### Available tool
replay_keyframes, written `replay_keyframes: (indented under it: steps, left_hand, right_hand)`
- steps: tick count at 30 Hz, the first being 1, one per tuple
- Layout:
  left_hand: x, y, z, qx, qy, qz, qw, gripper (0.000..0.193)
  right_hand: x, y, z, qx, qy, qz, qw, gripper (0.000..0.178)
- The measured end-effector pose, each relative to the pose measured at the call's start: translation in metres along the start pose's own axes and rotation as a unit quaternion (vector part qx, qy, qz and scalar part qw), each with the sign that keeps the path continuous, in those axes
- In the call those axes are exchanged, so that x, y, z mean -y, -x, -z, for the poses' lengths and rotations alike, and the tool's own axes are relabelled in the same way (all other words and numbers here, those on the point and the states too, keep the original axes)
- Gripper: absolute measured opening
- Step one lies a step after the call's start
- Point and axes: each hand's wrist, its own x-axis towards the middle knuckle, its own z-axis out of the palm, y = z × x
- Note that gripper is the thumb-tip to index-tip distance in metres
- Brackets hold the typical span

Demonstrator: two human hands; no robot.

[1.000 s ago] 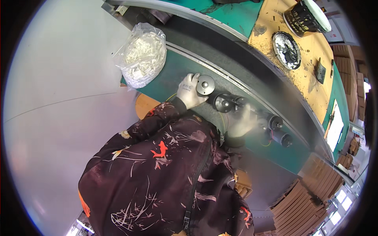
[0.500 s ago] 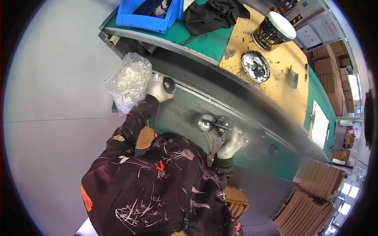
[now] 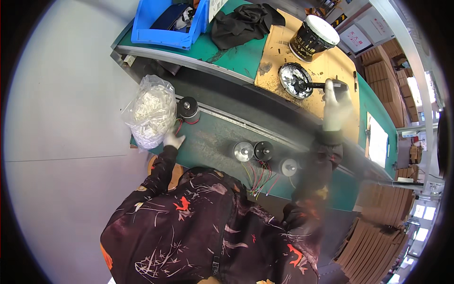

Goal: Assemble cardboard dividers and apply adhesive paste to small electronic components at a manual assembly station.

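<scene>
Beneath the left hand and on toward the right, a long green worktop. Past a dark channel, farther out than the left hand, a second green surface. On that surface, behind the right hand, a stained yellow board. Well beyond the left hand, a blue bin. Just beside the left hand, a clear plastic bag full of small white pieces. Beyond and left of the right hand, a black bucket with a white lid. Just left of the right hand, a round dish smeared with black paste. White-gloved, both hands: the right blurred but wrapped around a black-handled tool, head down in the dish; the left partly hidden at the bag's edge, impossible to tell whether grasping or free. Just past the left hand, beside the bag, an upright motor. Between the hands, nearer than the right, three more motors. Smallest, just beyond the left hand, red wires from the upright motor.
</scene>
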Motion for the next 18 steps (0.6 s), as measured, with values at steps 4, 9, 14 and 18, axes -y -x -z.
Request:
replay_keyframes:
  steps: [4, 9, 14, 18]
  left_hand:
    - [0.026, 0.046, 0.006, 0.005, -0.082, 0.027, 0.996, 0.064]
    - [0.038, 0.074, 0.002, -0.060, -0.119, 0.114, 0.985, 0.067]
    - [0.012, 0.099, 0.012, -0.159, -0.134, 0.121, 0.970, 0.061]
    - [0.017, 0.118, 0.006, -0.185, -0.162, 0.081, 0.966, 0.047]
  right_hand:
    - [-0.019, -0.003, -0.009, 0.024, 0.022, -0.035, 0.999, 0.024]
    - [-0.001, 0.008, -0.018, 0.011, -0.007, 0.012, 1.000, 0.023]
    - [0.013, 0.092, -0.010, -0.007, 0.012, 0.066, 0.998, 0.010]
    - [-0.026, 0.179, -0.033, 0.079, -0.018, -0.151, 0.985, 0.016]
